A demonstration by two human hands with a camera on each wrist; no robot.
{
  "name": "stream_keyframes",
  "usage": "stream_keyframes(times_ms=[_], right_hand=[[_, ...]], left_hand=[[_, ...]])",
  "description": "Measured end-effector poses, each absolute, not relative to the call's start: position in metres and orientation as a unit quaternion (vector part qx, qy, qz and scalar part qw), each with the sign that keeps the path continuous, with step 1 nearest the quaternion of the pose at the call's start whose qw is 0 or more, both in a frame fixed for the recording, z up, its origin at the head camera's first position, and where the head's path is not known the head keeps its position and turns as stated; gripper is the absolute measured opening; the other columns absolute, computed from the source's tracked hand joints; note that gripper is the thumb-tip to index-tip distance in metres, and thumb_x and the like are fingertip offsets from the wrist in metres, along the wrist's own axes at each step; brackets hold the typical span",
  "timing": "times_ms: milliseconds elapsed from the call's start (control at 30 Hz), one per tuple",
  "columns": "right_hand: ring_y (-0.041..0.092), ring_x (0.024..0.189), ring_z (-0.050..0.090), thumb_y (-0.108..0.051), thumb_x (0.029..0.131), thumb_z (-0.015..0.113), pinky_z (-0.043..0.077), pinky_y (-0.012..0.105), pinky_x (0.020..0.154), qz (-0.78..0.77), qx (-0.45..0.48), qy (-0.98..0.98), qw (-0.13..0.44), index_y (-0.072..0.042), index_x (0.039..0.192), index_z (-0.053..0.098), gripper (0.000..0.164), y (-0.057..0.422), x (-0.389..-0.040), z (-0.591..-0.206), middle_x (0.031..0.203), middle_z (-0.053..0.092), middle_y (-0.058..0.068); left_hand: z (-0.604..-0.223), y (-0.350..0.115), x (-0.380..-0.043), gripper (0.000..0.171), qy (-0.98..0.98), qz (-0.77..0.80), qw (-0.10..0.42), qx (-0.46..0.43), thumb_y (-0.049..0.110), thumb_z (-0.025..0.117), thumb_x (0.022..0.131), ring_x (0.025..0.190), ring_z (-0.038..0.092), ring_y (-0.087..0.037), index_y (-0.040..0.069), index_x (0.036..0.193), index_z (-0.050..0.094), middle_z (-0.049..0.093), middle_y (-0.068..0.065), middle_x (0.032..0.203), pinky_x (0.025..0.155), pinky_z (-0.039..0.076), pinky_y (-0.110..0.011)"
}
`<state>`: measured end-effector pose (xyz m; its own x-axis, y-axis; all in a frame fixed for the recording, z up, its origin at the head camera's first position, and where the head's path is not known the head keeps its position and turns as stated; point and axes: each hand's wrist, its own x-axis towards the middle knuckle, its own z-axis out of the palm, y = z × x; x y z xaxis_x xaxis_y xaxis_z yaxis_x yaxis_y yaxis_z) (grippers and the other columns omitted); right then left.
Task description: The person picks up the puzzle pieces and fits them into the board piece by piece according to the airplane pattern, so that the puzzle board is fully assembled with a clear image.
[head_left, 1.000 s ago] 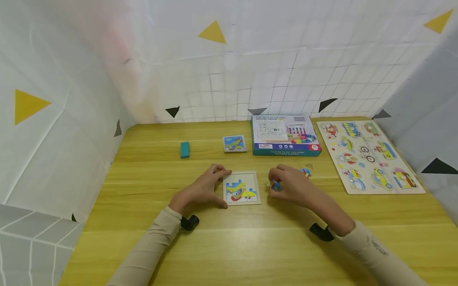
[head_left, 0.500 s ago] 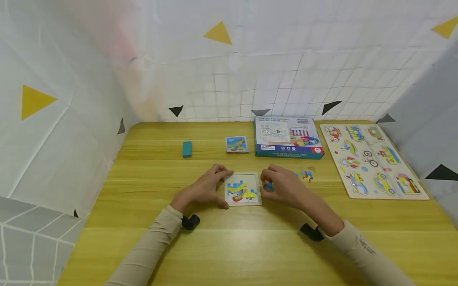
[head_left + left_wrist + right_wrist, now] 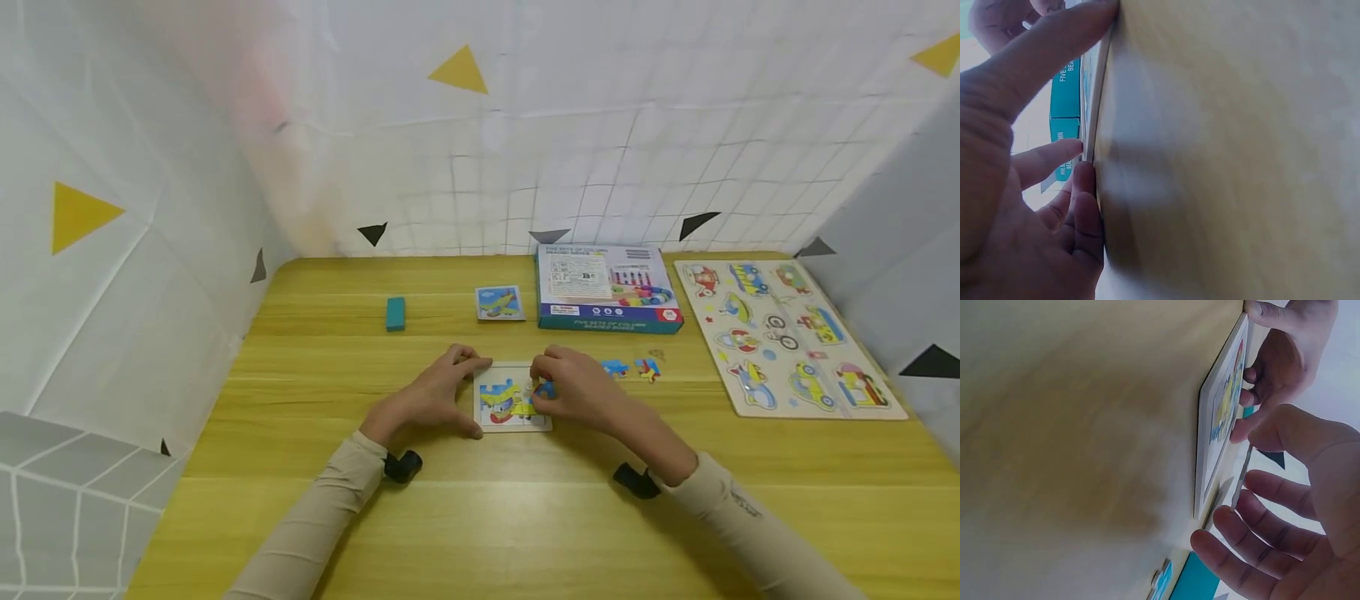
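Note:
A small square jigsaw tray (image 3: 515, 429) lies flat on the table, partly filled with pieces of a yellow aeroplane picture. My left hand (image 3: 429, 395) holds the tray along its left side, thumb at the near corner and fingertips at the far one. Over the tray's right side, my right hand (image 3: 581, 387) pinches a blue jigsaw piece (image 3: 545, 389) between thumb and fingers. Seen edge-on in the right wrist view, that thin piece (image 3: 1242, 478) is tilted and apart from the tray. Two loose jigsaw pieces, one mostly blue (image 3: 615, 368) and one blue, red and yellow (image 3: 648, 371), lie beyond the right hand.
Behind the tray sits a small aeroplane picture card (image 3: 499, 302), with a teal block (image 3: 395, 314) to its left. A flat bead-set box (image 3: 611, 289) stands near the back wall. At the right lies a large wooden vehicle puzzle board (image 3: 768, 354).
My right hand has moved left with the jigsaw piece, from beside the tray to over its right side. The left hand keeps its hold on the tray. The head view has shifted slightly.

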<state>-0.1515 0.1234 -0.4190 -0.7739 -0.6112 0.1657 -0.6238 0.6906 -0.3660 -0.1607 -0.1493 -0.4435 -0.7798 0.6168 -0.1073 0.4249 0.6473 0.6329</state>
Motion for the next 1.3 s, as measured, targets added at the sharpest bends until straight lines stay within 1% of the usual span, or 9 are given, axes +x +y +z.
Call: stream_keyframes(times_ms=[167,433,667,867,1100,1200,1300], right_hand=[[0.013,0.074,0.051,-0.019,0.079,0.078,0.049,0.03,0.07,0.206,0.336,-0.919,0.004,-0.011,0.093,0.07,0.018,0.12,-0.151,-0.422,0.088,0.058,-0.001],[0.011,0.072,0.049,-0.019,0.078,0.08,0.048,0.028,0.067,0.205,0.346,-0.915,0.013,-0.01,0.093,0.07,0.02,0.118,-0.149,-0.428,0.087,0.058,0.001],[0.012,0.074,0.048,-0.019,0.08,0.078,0.047,0.029,0.067,0.183,0.361,-0.914,0.018,-0.011,0.092,0.07,0.017,0.117,-0.147,-0.431,0.086,0.056,0.0],[0.017,0.083,0.055,-0.023,0.081,0.078,0.051,0.034,0.076,0.167,0.363,-0.917,0.015,-0.011,0.093,0.071,0.018,0.118,-0.143,-0.43,0.09,0.06,0.001],[0.022,0.094,0.06,-0.02,0.083,0.077,0.053,0.04,0.085,0.187,0.37,-0.91,0.019,-0.011,0.097,0.072,0.018,0.12,-0.142,-0.425,0.098,0.065,0.004],[0.019,0.09,0.061,-0.015,0.083,0.079,0.054,0.038,0.082,0.189,0.37,-0.909,0.024,-0.01,0.097,0.074,0.016,0.12,-0.143,-0.423,0.096,0.065,0.003],[0.015,0.083,0.06,-0.011,0.083,0.08,0.054,0.034,0.076,0.189,0.372,-0.908,0.029,-0.01,0.096,0.076,0.014,0.12,-0.142,-0.423,0.092,0.064,0.002]], left_hand=[[-0.444,-0.148,-0.16,0.106,0.892,0.304,0.162,0.294,0.042,0.093,0.068,0.124,0.04,-0.018,0.017,0.155,0.039,0.031,-0.004,0.144,0.107,0.036,-0.037],[-0.446,-0.145,-0.16,0.106,0.891,0.303,0.168,0.293,0.042,0.093,0.068,0.124,0.041,-0.018,0.018,0.155,0.039,0.031,-0.003,0.145,0.107,0.036,-0.038],[-0.448,-0.143,-0.161,0.105,0.891,0.304,0.171,0.291,0.042,0.093,0.068,0.124,0.041,-0.017,0.019,0.155,0.039,0.031,-0.002,0.145,0.107,0.036,-0.037],[-0.448,-0.143,-0.16,0.105,0.891,0.303,0.17,0.294,0.042,0.093,0.068,0.124,0.041,-0.017,0.019,0.155,0.039,0.031,-0.003,0.146,0.107,0.036,-0.037],[-0.446,-0.147,-0.161,0.106,0.891,0.306,0.156,0.297,0.042,0.093,0.067,0.126,0.04,-0.019,0.016,0.155,0.039,0.031,-0.004,0.146,0.108,0.036,-0.038],[-0.444,-0.149,-0.161,0.106,0.892,0.308,0.155,0.293,0.041,0.094,0.067,0.126,0.04,-0.02,0.016,0.155,0.039,0.031,-0.004,0.146,0.108,0.036,-0.039],[-0.442,-0.15,-0.161,0.106,0.893,0.307,0.159,0.289,0.042,0.093,0.067,0.126,0.04,-0.02,0.017,0.155,0.04,0.031,-0.004,0.146,0.108,0.036,-0.039]])
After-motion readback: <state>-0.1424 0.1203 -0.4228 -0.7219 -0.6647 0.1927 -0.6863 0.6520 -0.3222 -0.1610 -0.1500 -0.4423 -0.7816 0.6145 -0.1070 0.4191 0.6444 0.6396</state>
